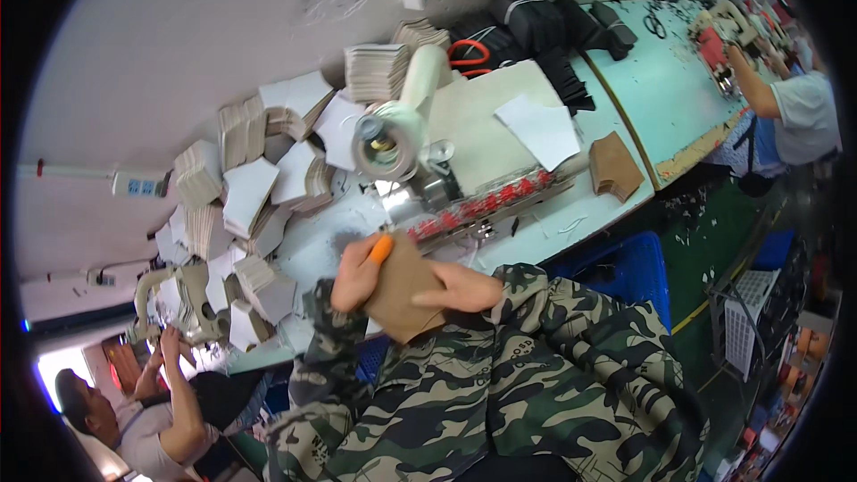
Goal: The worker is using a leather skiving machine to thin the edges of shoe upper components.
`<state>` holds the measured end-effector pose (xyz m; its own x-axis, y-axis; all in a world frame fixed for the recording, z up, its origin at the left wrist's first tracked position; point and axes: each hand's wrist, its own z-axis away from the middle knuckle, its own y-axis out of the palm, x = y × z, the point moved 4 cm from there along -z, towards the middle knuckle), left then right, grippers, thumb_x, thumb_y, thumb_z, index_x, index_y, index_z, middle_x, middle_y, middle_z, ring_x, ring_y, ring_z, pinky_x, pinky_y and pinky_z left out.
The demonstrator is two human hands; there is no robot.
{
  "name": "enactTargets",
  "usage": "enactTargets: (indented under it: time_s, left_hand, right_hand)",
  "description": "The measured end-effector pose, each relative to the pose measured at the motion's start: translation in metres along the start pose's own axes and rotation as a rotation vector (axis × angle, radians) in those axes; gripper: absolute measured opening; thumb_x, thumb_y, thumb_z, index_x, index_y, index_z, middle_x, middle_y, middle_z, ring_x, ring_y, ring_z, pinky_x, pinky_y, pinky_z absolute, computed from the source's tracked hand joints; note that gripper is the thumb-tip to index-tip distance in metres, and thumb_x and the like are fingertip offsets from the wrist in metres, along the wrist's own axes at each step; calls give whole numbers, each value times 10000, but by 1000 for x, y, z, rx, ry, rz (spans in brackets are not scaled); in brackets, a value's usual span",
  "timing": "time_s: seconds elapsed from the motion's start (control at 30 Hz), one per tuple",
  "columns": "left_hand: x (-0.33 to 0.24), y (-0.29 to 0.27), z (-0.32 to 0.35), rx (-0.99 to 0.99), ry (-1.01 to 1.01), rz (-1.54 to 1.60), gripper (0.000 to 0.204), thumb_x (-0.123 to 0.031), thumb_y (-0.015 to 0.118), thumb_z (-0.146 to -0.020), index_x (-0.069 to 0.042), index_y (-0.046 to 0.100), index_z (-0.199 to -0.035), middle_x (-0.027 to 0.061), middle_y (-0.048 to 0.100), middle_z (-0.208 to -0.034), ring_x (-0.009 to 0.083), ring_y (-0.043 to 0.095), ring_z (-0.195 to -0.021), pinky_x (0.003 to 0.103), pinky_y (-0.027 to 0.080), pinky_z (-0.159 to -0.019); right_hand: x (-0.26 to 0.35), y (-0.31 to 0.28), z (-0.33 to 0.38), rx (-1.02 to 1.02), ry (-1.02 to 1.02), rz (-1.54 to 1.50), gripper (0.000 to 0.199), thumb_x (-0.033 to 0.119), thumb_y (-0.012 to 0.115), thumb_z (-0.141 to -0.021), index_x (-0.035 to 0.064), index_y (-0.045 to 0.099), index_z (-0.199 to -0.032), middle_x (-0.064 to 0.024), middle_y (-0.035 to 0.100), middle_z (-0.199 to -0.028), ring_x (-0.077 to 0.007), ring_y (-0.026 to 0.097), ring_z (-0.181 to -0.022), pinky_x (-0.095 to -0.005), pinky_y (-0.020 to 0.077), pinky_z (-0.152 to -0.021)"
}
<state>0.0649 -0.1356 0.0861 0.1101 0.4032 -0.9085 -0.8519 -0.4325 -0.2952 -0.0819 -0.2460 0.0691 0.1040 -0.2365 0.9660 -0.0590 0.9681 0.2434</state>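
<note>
Head view: both hands, left hand (355, 275) and right hand (464, 288), are gripping a brown cardboard piece (403, 290) at lower centre, near the counter (312, 245).

I see a flat brown cardboard piece (406, 290) pinched from both sides, tilted with its lower corner toward the camouflage jacket. My left hand (357, 270) grips its left edge, with an orange cover on one fingertip; my right hand (460, 287) clasps its right edge. The piece sits just in front of the table edge, near the machine with red parts.
</note>
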Motion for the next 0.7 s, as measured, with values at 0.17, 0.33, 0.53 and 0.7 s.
enactTargets:
  time_s: [0.17,0.33,0.53,0.7]
  left_hand:
    - [-23,0,-22,102,-138,192,181,-131,510,-959,4,601,-1037,6,637,-885,101,558,-760,283,490,-692]
    - [-10,14,-24,281,-385,312,168,-156,552,-958,-3,600,-1011,16,618,-860,65,557,-762,221,476,-662]
    - [-4,-2,-49,171,-94,-304,268,-214,617,-881,28,632,-995,165,664,-826,223,622,-729,352,490,-675]
    - [-17,-10,-69,291,23,-477,259,-216,605,-885,20,649,-983,175,668,-812,246,628,-718,360,486,-661]
  right_hand:
    - [-14,12,2,-213,290,-628,469,263,617,-924,-26,482,-1268,-110,643,-1074,-130,625,-934,-272,519,-782]
    - [12,-41,-7,-416,332,-239,344,250,621,-922,-18,588,-1136,-47,648,-887,-92,596,-736,-235,477,-561]
    - [-15,-63,-5,-249,380,-17,293,251,624,-914,-31,660,-986,-62,675,-828,-108,628,-700,-254,508,-567]
    - [-39,-61,24,-232,455,-345,382,339,569,-951,4,618,-1130,-103,688,-1000,-194,669,-886,-303,546,-703]
